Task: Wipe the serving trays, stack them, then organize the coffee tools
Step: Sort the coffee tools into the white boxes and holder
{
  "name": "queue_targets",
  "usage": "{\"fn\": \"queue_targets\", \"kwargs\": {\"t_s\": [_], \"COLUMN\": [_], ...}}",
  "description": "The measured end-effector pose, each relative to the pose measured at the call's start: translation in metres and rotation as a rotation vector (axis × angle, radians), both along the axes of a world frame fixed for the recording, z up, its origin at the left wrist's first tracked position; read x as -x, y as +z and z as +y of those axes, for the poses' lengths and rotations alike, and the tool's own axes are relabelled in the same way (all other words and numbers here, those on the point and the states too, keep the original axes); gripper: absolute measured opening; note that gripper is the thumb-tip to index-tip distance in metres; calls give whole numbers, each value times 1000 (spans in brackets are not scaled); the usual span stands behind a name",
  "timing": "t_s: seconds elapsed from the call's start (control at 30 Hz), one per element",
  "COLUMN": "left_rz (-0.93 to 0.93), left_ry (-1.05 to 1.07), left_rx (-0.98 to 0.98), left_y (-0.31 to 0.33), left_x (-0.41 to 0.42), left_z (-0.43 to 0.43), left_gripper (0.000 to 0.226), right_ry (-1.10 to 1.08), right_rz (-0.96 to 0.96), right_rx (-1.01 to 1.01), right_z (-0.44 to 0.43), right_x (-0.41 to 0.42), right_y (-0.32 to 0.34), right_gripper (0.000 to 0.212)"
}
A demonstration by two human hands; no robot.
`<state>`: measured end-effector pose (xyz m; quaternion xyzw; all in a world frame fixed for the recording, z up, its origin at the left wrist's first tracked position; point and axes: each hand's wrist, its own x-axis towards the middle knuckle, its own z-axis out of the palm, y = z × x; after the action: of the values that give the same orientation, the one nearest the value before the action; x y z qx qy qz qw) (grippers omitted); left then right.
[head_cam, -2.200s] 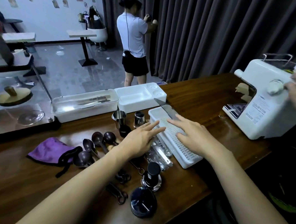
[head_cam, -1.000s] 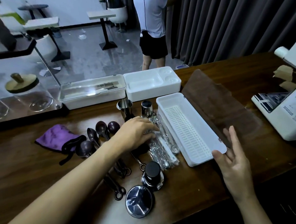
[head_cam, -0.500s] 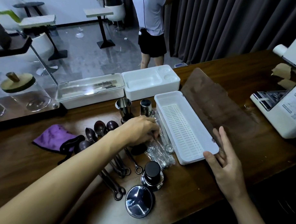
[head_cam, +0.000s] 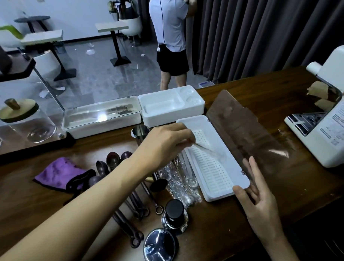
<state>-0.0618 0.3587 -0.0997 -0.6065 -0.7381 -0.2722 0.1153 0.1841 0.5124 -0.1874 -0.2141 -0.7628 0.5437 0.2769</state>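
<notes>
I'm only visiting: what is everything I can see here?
table: one, brown wood, under everything
open box: one, white, centre right
lid: one, tinted brown, open at the box's right
closed box: one, white, clear top, back left
foam tray: one, white, behind the open box
cloth: one, purple, near left
scoops: several, dark, right of the cloth
cup: one showing, steel, behind the left hand
wrapped spoons: pile, silver, left of the open box
tamper: one, black, near edge
disc: one, shiny, nearest edge
machine: one, white, far right
person: one, white top, by the curtain
left hand: pinches a clear packet over the open box
right hand: fingers straight, at the open box's near corner
</notes>
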Motion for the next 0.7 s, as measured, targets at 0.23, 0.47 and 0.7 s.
{"fn": "queue_targets", "kwargs": {"t_s": [0.23,0.47,0.7], "left_rz": [-28,-115,-318], "left_ry": [-19,-23,73], "left_rx": [74,337,143], "left_y": [-24,-39,-42], "left_x": [-7,-7,-10], "left_z": [50,65,25], "left_gripper": [5,18,30], "right_ry": [-8,-14,-6], "right_rz": [-2,-23,-14], "right_rx": [-13,-52,-70], "right_z": [0,1,2], "right_x": [1,0,-1], "right_y": [0,-1,-3], "right_gripper": [75,77,77]}}
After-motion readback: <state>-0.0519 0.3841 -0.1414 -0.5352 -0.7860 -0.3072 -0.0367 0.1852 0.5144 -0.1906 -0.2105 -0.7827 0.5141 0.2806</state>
